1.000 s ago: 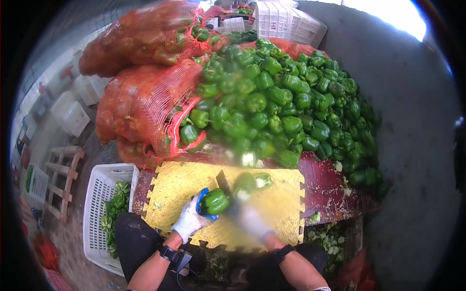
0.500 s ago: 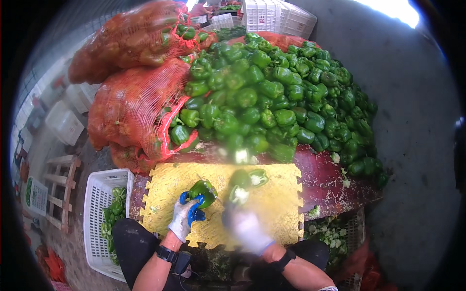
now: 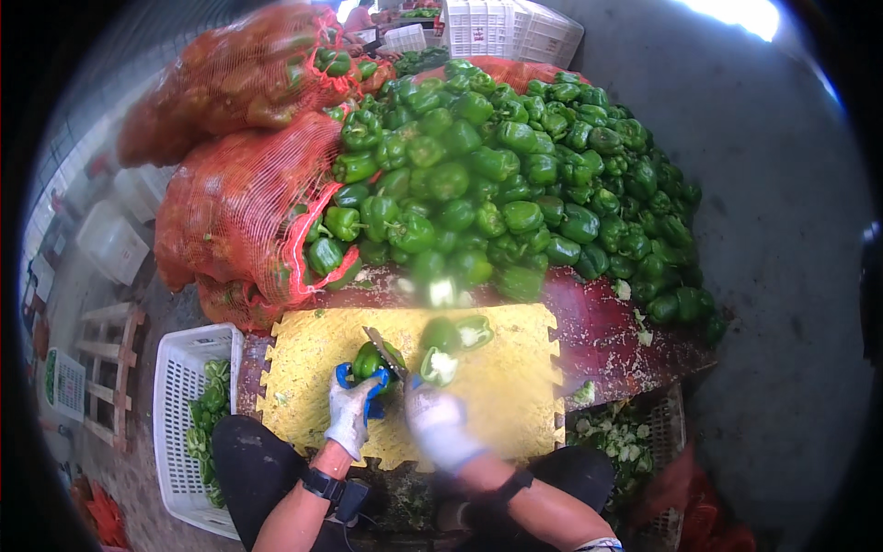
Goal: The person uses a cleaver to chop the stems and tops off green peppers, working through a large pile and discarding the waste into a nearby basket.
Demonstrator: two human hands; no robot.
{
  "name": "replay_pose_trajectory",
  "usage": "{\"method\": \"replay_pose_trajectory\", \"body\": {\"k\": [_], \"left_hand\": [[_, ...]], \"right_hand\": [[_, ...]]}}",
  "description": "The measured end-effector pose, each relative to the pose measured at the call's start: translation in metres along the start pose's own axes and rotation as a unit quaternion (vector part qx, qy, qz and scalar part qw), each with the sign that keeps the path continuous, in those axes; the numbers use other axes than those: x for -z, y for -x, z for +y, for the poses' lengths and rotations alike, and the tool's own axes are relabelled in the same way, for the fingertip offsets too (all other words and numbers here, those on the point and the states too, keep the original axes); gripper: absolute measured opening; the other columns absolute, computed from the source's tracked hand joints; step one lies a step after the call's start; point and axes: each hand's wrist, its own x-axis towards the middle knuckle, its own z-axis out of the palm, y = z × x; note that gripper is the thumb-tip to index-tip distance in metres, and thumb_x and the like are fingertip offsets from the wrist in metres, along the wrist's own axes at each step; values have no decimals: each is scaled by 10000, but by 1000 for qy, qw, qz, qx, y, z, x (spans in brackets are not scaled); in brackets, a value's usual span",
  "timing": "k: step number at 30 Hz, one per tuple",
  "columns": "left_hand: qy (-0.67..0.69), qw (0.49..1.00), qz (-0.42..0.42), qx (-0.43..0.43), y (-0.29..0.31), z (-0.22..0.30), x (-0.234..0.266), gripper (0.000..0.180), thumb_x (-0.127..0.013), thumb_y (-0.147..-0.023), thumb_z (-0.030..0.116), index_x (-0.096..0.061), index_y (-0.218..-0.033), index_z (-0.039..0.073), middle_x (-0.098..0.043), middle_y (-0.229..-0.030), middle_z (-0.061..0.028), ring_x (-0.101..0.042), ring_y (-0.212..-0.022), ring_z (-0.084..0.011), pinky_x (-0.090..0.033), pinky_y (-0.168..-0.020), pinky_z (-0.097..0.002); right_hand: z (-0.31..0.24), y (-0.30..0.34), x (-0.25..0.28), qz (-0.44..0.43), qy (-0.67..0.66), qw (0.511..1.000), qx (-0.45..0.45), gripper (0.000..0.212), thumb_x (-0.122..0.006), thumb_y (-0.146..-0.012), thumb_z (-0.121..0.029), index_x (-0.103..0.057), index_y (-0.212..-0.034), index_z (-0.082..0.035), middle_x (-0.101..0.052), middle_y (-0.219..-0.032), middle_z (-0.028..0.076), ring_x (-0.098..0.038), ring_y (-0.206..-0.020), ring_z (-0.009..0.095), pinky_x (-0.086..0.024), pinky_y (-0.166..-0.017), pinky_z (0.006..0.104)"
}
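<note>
My left hand (image 3: 352, 405), in a white glove with blue fingers, grips a green bell pepper (image 3: 367, 361) against the yellow foam mat (image 3: 313, 386). A knife (image 3: 382, 350) lies with its blade across the top of that pepper. My right hand (image 3: 434, 419), white-gloved and a little blurred, is closed around the knife's handle end. Just beyond the right hand, cut pepper halves (image 3: 475, 331) rest on the mat, pale insides showing on some.
A large heap of green peppers (image 3: 515, 166) rises beyond the mat. Red mesh sacks (image 3: 244, 207) stand at left. A white crate (image 3: 198, 340) with pepper pieces is by my left leg; another crate (image 3: 670, 432) with trimmings is at right. A wooden pallet (image 3: 108, 368) lies far left.
My right hand has moved left, bringing the knife blade onto the pepper in my left hand. The whole view has shifted slightly.
</note>
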Motion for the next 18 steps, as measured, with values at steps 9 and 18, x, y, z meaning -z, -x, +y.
{"method": "replay_pose_trajectory", "body": {"k": [9, 18], "left_hand": [[-35, 999, 37, -19, -1, -3, 11, 525, -748, -708, 33, -451, -1134, 109, -576, -847, -69, -522, -488, -125, -442, -352, -254], [-84, 996, -9, -24, 17, -17, 9, 303, -718, -803, 218, -523, -992, 84, -538, -723, -1, -475, -512, -79, -413, -391, -246]], "right_hand": [[46, -5, -9, 186, -234, 954, -30, 187, -511, -839, -156, -539, -978, -35, -623, -756, 188, -617, -673, 371, -498, -589, 465], [45, 10, -6, 101, -172, 979, 38, 279, -550, -826, -217, -489, -1004, -11, -614, -755, 180, -604, -655, 368, -480, -593, 482]]}}
